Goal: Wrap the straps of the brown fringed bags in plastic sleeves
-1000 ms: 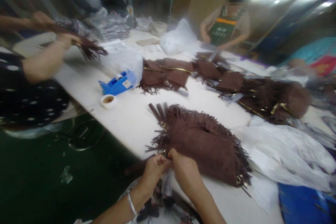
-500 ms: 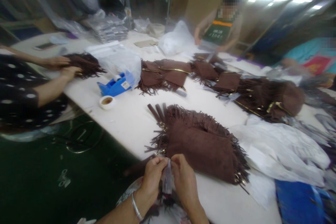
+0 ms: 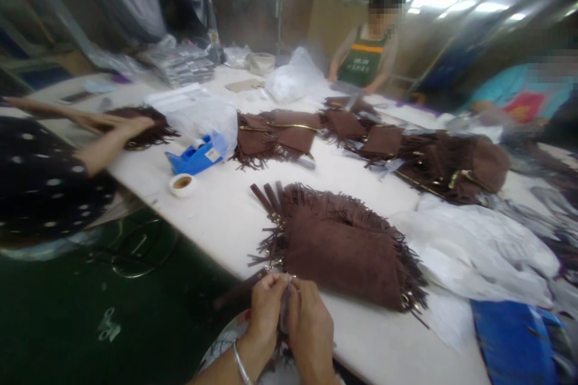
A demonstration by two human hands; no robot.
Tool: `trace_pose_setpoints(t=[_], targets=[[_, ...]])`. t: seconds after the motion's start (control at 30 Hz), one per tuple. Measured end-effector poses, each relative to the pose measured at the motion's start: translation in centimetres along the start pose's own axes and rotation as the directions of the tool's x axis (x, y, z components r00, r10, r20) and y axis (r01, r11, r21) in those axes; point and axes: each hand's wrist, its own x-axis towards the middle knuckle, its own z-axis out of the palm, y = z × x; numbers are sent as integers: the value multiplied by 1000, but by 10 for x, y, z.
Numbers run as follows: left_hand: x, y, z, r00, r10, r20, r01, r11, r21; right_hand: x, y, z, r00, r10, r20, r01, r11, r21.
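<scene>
My left hand (image 3: 266,307), with a silver bangle at the wrist, pinches the top of a narrow clear plastic piece (image 3: 285,313) at the table's near edge. On the other side of it, my right hand (image 3: 311,328) has its fingers curled in and touches the same piece. Most of the plastic is hidden between the hands. Just beyond lies a dark brown suede fringed bag (image 3: 338,258), with gold-coloured metal fittings at its ends and strap ends sticking up at its left. A small bright metal bit shows at my fingertips; I cannot tell what it belongs to.
A blue tape dispenser (image 3: 195,157) and a small white cup (image 3: 182,185) of brown liquid stand left of centre. More brown fringed bags (image 3: 295,132) line the table. White plastic bags (image 3: 487,246) lie right. A co-worker in polka dots (image 3: 45,180) handles brown fringe; two others work beyond.
My right hand has curled further round the plastic piece, so less of it shows. The co-worker at the left has shifted their arms across the brown fringe. My view has moved slightly.
</scene>
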Motion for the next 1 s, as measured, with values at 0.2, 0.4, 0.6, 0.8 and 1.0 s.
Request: trace_pose_setpoints(t=[0.2,0.4,0.6,0.8,1.0], targets=[[-4,0,3,999,-42,14,43,995,-88,-11,4,8,999,-26,22,26,1000,7],[0,-1,0,979,-205,12,202,946,-255,-7,6,13,999,42,2,-42,986,159],[1,3,-1,943,-330,-41,309,916,-255,-8,15,10,995,98,17,-98,938,334],[5,4,-3,900,-436,-7,424,878,-224,-6,22,12,985,160,71,-174,875,451],[0,6,-5,873,-484,57,484,847,-219,-5,27,9,953,220,208,-299,788,538]])
